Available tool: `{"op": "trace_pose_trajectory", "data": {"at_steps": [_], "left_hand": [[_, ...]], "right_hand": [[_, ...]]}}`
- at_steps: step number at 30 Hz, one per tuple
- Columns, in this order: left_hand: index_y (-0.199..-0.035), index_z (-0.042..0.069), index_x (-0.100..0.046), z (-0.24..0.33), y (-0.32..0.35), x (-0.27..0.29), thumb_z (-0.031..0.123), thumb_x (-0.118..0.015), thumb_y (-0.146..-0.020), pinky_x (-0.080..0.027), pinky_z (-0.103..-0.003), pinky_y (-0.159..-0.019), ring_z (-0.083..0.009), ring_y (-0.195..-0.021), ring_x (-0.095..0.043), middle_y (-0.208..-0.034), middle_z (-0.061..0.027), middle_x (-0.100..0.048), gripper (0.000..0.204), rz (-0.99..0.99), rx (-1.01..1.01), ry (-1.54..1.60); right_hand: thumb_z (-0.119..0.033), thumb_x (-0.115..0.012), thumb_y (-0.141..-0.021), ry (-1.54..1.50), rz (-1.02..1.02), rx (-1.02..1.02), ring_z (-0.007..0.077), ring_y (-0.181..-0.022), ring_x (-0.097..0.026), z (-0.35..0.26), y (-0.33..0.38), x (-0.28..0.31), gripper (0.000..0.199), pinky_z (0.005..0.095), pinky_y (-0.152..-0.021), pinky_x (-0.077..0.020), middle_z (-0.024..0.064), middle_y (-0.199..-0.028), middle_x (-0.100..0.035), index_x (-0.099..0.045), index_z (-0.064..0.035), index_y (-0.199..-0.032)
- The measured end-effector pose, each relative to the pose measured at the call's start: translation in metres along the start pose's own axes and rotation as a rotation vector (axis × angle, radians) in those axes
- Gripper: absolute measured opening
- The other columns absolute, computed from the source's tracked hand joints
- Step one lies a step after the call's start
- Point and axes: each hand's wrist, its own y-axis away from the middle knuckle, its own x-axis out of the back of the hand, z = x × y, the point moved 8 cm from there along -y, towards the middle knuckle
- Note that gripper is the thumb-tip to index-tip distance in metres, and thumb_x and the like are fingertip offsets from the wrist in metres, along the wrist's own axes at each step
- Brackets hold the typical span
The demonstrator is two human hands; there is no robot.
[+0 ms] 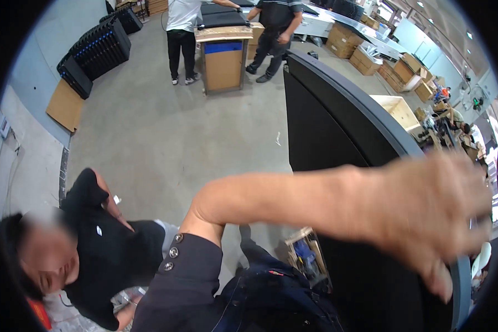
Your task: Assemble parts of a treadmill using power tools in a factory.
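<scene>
A large black panel with a grey rim stands upright in front of me and fills the right half of the view. My left arm in a dark buttoned sleeve reaches across from the lower middle. My left hand is blurred and lies on the panel's grey rim at the right, fingers curled down over the edge. My right hand is out of view.
A person in a black shirt crouches close at my lower left. Two people stand at a wood-topped cart at the back. Black racks line the left wall. Cardboard boxes are stacked at the back right. A small crate sits by the panel's foot.
</scene>
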Motion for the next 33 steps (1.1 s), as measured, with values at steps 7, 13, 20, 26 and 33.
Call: {"op": "trace_pose_trajectory", "data": {"at_steps": [7,13,20,26,33], "left_hand": [[-0.124,0.006,-0.057,-0.102,0.042,0.055,0.036,-0.064,-0.087,-0.049,-0.043,-0.086,-0.0294,-0.097,-0.065,-0.102,-0.0101,-0.066,0.048,-0.377,0.534,0.393],[-0.102,-0.004,-0.064,-0.307,0.155,0.142,0.068,-0.048,-0.095,-0.052,-0.043,-0.081,-0.0389,-0.09,-0.07,-0.082,-0.0229,-0.07,0.074,-0.502,1.295,0.492],[-0.12,0.0,-0.066,-0.495,0.378,0.283,0.051,-0.046,-0.106,-0.044,-0.031,-0.095,-0.0135,-0.104,-0.056,-0.109,-0.0031,-0.065,0.056,-0.079,1.527,0.668],[-0.129,0.004,-0.066,-0.607,0.529,0.425,0.053,-0.046,-0.105,-0.045,-0.03,-0.096,-0.0126,-0.106,-0.059,-0.117,-0.0053,-0.067,0.058,0.268,1.772,0.583],[-0.097,0.008,-0.071,-0.687,0.649,0.609,0.052,-0.045,-0.106,-0.05,-0.028,-0.079,-0.0106,-0.086,-0.062,-0.094,-0.002,-0.069,0.052,0.735,2.121,0.487]], "right_hand": [[-0.059,-0.031,-0.106,-0.044,-0.111,-0.019,0.0279,-0.093,-0.057,0.023,-0.197,-0.065,0.064,0.0463,-0.096,-0.0476,0.0138,-0.103,-0.058,-0.057,-0.0046,-0.126],[-0.059,-0.031,-0.106,-0.003,-0.231,-0.057,0.0267,-0.089,-0.056,-0.003,-0.367,-0.122,0.064,0.0449,-0.094,-0.048,0.0132,-0.098,-0.058,-0.058,-0.0036,-0.124],[-0.059,-0.031,-0.106,0.027,-0.44,-0.103,0.0253,-0.085,-0.056,0.024,-0.627,-0.249,0.065,0.0433,-0.092,-0.0484,0.0125,-0.093,-0.059,-0.058,-0.0024,-0.122],[-0.059,-0.031,-0.106,0.061,-0.404,-0.009,0.024,-0.081,-0.055,0.019,-0.771,-0.319,0.066,0.0419,-0.09,-0.0488,0.0119,-0.088,-0.059,-0.059,-0.0013,-0.12],[-0.059,-0.031,-0.107,0.119,-0.226,0.113,0.0226,-0.077,-0.054,-0.052,-0.859,-0.31,0.066,0.0403,-0.088,-0.0492,0.0112,-0.082,-0.06,-0.06,-0.0001,-0.117]]}}
